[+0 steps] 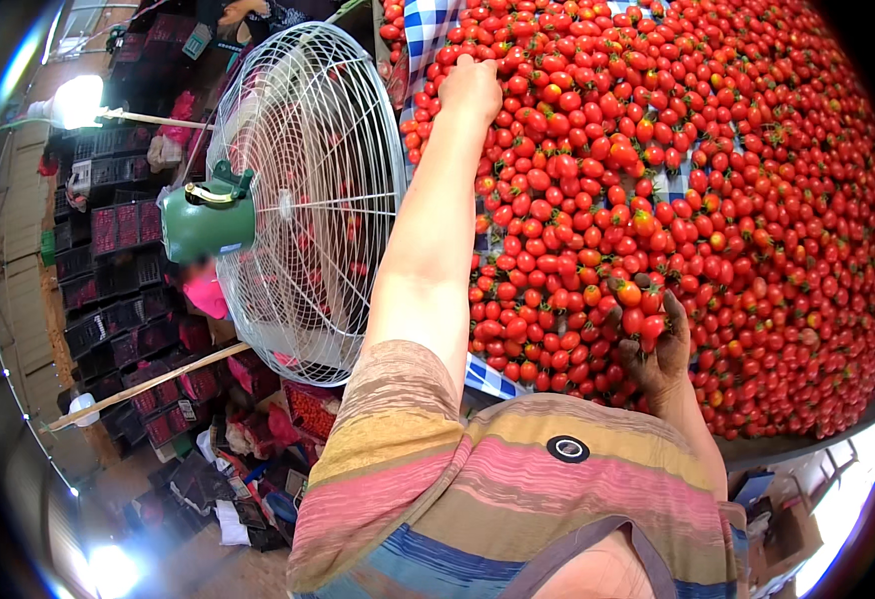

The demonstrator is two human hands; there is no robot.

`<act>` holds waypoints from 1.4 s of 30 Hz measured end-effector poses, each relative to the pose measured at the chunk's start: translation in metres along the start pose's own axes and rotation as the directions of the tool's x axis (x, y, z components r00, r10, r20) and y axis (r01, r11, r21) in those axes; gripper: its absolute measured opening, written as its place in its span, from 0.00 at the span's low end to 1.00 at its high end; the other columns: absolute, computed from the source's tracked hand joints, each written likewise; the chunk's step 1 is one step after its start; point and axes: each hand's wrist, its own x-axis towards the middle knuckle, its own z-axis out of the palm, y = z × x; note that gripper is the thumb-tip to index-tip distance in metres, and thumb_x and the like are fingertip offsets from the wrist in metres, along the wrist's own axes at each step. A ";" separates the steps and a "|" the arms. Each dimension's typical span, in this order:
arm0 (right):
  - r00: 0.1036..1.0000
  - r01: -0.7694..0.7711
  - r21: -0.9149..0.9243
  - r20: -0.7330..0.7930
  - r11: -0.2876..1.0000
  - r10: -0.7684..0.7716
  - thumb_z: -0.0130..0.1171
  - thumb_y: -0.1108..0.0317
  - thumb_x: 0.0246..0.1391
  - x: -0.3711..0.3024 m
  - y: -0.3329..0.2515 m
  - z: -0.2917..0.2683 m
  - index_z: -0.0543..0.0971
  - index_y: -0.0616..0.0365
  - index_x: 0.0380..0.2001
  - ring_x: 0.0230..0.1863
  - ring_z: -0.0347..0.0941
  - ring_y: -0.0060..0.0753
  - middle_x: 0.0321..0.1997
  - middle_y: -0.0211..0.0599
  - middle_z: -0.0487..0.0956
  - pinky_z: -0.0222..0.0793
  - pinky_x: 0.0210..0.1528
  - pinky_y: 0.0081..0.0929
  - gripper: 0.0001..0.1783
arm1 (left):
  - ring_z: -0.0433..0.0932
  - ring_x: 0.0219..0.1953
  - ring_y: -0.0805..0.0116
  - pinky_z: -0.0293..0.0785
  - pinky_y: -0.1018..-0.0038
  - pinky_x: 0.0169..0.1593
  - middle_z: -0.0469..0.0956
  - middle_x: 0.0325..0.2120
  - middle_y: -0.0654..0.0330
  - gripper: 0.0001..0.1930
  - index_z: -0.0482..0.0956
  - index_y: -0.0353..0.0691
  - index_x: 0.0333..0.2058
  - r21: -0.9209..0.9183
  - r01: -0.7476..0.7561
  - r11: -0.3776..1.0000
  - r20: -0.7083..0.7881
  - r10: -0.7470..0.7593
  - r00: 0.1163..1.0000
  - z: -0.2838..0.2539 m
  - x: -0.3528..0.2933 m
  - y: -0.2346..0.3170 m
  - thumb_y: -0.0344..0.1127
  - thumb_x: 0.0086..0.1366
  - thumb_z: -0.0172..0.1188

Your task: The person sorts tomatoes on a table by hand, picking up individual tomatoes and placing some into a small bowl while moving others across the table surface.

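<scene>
A wide spread of small oval red cherry tomatoes (757, 210), some tinged orange or with green stems, covers a table. My left arm reaches to the far left part of the spread. There my left hand (470, 88) is closed, knuckles up, against the tomatoes; what its fingers hold, if anything, is hidden. Close to my body, my right hand (660, 359) is cupped palm up with darkened fingers, and several tomatoes rest in its curled grip. A blue-and-white checked cloth (492, 376) shows under the tomatoes at the edges and in small gaps.
A large caged fan (293, 205) with a green motor stands directly left of my left arm. Stacked dark crates (128, 228) of red produce line the left side. A bright bulb (78, 103) hangs beyond, a wooden pole (148, 386) crosses lower left, and cardboard boxes (789, 544) sit lower right.
</scene>
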 end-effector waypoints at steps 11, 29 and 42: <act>0.997 0.028 -0.051 -0.065 0.998 -0.031 0.52 0.50 0.67 0.003 -0.002 -0.007 0.67 0.54 0.65 0.58 0.75 0.53 0.68 0.49 0.68 0.85 0.42 0.46 0.30 | 0.78 0.32 0.52 0.72 0.55 0.36 0.80 0.27 0.56 0.11 0.79 0.41 0.38 -0.271 -0.263 0.926 -0.258 0.194 0.946 -0.043 -0.127 0.066 0.38 0.59 0.66; 0.999 0.033 0.053 0.007 0.998 -0.033 0.53 0.49 0.66 0.005 0.000 -0.004 0.68 0.50 0.64 0.60 0.74 0.55 0.69 0.48 0.67 0.85 0.43 0.48 0.29 | 0.84 0.42 0.54 0.77 0.62 0.47 0.84 0.35 0.49 0.19 0.82 0.40 0.45 -0.464 0.188 0.865 0.251 -0.076 0.965 -0.044 -0.083 0.038 0.47 0.63 0.63; 1.000 -0.014 0.025 -0.003 1.000 0.014 0.54 0.49 0.65 0.011 0.013 0.009 0.70 0.54 0.60 0.58 0.72 0.55 0.63 0.53 0.69 0.86 0.37 0.47 0.28 | 0.60 0.68 0.41 0.61 0.46 0.67 0.65 0.64 0.45 0.34 0.75 0.48 0.60 -0.024 -0.474 0.880 0.047 0.475 0.879 0.018 0.080 0.049 0.62 0.62 0.60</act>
